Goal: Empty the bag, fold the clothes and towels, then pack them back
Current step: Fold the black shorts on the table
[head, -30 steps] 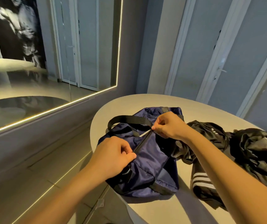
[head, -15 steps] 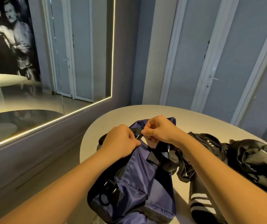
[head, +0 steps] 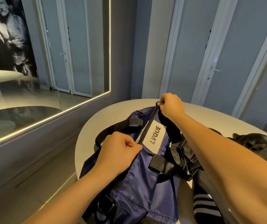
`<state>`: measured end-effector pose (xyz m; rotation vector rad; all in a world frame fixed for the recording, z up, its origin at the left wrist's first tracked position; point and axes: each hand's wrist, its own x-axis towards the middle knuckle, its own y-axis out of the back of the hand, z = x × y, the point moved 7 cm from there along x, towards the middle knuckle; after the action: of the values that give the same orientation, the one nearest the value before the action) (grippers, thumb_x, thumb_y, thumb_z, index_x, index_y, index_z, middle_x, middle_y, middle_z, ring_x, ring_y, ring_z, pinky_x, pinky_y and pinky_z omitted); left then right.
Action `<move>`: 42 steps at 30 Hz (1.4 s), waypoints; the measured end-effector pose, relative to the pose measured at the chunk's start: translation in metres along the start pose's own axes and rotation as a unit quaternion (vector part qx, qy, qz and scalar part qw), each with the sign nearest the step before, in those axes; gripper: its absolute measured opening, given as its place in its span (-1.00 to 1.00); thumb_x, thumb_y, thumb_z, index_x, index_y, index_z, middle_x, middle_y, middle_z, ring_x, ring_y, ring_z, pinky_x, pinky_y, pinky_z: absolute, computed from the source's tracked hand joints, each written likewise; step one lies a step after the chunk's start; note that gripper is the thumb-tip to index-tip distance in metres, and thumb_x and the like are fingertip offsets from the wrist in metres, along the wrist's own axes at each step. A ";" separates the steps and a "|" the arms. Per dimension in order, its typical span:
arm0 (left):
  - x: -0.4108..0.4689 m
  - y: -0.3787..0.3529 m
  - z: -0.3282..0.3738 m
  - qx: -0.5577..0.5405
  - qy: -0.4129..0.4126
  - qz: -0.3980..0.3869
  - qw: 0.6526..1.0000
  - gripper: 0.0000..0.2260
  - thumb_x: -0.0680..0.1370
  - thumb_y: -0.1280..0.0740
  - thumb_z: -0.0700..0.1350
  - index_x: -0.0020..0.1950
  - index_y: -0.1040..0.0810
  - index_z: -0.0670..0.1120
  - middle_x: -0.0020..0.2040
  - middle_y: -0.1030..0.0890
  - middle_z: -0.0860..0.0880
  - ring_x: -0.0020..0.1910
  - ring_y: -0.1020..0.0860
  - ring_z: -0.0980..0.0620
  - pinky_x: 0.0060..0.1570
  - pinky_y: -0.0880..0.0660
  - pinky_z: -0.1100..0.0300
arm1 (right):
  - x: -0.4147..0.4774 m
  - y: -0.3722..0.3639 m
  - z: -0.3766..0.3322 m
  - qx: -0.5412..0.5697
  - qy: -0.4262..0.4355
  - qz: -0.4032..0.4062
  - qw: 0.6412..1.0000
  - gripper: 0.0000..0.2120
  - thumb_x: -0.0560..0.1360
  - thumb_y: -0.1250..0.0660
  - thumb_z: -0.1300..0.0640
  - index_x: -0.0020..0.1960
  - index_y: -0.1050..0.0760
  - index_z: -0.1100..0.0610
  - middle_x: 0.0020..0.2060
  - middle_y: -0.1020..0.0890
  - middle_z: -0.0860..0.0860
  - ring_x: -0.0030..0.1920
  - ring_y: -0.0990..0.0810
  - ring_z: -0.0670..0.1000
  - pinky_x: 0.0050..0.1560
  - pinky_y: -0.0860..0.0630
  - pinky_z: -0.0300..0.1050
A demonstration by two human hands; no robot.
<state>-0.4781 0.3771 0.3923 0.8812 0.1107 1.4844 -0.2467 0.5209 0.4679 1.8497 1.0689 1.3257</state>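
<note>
Nearside, left hand [head: 118,152] grips bag [head: 139,188]; right hand [head: 171,105] pinches far end.

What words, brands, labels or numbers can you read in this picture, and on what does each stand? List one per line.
"LVQUE": on the white patch on the blue bag, beside its zip.
Nothing else can be read: the striped garment shows plain white stripes only, and the poster shows no legible lettering.
</note>
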 end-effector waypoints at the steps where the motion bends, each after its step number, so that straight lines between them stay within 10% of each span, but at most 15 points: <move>1: 0.000 0.000 0.001 -0.005 -0.001 0.003 1.000 -0.67 0.52 -0.49 0.01 -0.30 -0.64 -0.20 -0.40 -0.59 -0.12 -0.33 -0.57 -0.12 -0.27 -0.54 0.16 | 0.001 0.001 0.001 0.005 -0.011 0.003 1.000 -0.86 0.63 -0.34 0.07 0.01 -0.54 0.15 -0.12 -0.61 0.11 -0.08 -0.56 0.21 -0.17 -0.43 -0.02; 5: 0.001 0.000 -0.001 -0.022 0.008 0.021 1.000 -0.68 0.51 -0.50 0.01 -0.31 -0.64 -0.19 -0.39 -0.60 -0.12 -0.31 -0.59 -0.14 -0.27 -0.56 0.11 | -0.029 0.019 0.006 0.051 -0.056 0.004 0.997 -0.71 0.62 -0.27 0.02 -0.20 -0.38 0.15 -0.33 -0.48 0.07 -0.22 -0.52 0.21 -0.34 -0.38 -0.05; 11: -0.005 -0.001 -0.004 -0.078 0.028 0.036 0.996 -0.69 0.53 -0.50 -0.05 -0.28 -0.65 -0.27 -0.35 -0.63 -0.18 -0.27 -0.60 -0.23 -0.23 -0.41 0.55 | -0.139 0.005 0.008 0.104 -0.109 -0.277 0.949 -0.37 0.56 -0.23 -0.36 -0.22 -0.59 0.22 -0.43 -0.68 0.10 -0.39 -0.71 0.09 -0.22 -0.71 0.00; 15: -0.007 -0.004 -0.003 -0.074 0.034 0.041 0.996 -0.69 0.52 -0.51 -0.03 -0.26 -0.66 -0.26 -0.32 -0.64 -0.19 -0.25 -0.61 -0.21 -0.28 -0.48 0.41 | -0.153 -0.002 -0.001 0.255 -0.121 -0.213 0.935 -0.55 0.54 -0.42 -0.15 -0.33 -0.53 0.17 -0.54 -0.60 -0.10 -0.50 -0.58 -0.09 -0.40 -0.51 -0.22; 19: -0.008 0.002 -0.002 -0.098 0.062 0.050 0.992 -0.78 0.52 -0.52 0.00 -0.26 -0.73 -0.09 -0.32 -0.69 0.00 -0.27 -0.65 0.05 -0.15 -0.60 0.11 | -0.145 -0.018 -0.011 0.350 -0.129 -0.166 0.913 -0.70 0.56 -0.44 0.12 0.05 -0.63 0.39 -0.05 -0.75 0.08 -0.17 -0.73 0.00 -0.14 -0.67 -0.08; 23: -0.003 0.030 -0.032 -0.165 0.143 0.169 0.961 -0.71 0.55 -0.48 -0.01 -0.25 -0.69 -0.20 -0.31 -0.66 -0.16 -0.27 -0.63 -0.13 -0.08 -0.63 -0.09 | -0.131 -0.011 -0.032 0.375 -0.095 -0.177 0.905 -0.73 0.62 -0.35 0.11 0.27 -0.60 0.20 0.14 -0.69 0.03 -0.01 -0.67 -0.04 -0.14 -0.55 -0.27; 28: 0.003 0.079 -0.051 -0.228 0.187 0.338 0.894 -0.75 0.53 -0.49 -0.05 -0.27 -0.67 -0.18 -0.29 -0.66 -0.20 -0.34 -0.51 0.04 -0.24 -0.48 0.14 | -0.104 0.023 -0.050 0.444 -0.043 -0.126 0.886 -0.82 0.62 -0.35 0.16 0.13 -0.66 0.22 -0.06 -0.73 0.03 -0.13 -0.70 -0.06 -0.11 -0.61 -0.16; 34: -0.006 0.073 -0.045 -0.180 0.160 0.246 0.939 -0.76 0.55 -0.48 -0.07 -0.28 -0.68 -0.14 -0.42 -0.62 -0.06 -0.50 -0.59 0.08 -0.26 -0.68 -0.03 | -0.143 0.001 0.064 0.231 -0.169 -0.146 0.947 -0.72 0.49 -0.50 0.15 -0.28 -0.48 0.25 -0.53 -0.41 0.08 -0.63 -0.35 -0.03 -0.57 -0.29 -0.25; 42: -0.030 0.035 -0.069 -0.123 0.159 0.194 0.960 -0.77 0.57 -0.47 -0.02 -0.26 -0.69 -0.06 -0.37 -0.65 -0.02 -0.39 -0.65 -0.04 -0.24 -0.67 -0.11 | -0.177 -0.026 0.080 -0.063 -0.131 -0.180 0.973 -0.56 0.47 -0.48 -0.20 -0.05 -0.45 0.15 -0.16 -0.59 0.08 -0.16 -0.60 0.14 -0.26 -0.49 -0.04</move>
<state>-0.5497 0.3754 0.3512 0.4715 -0.0143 1.9532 -0.2077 0.3758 0.3417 1.5922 1.0880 0.8901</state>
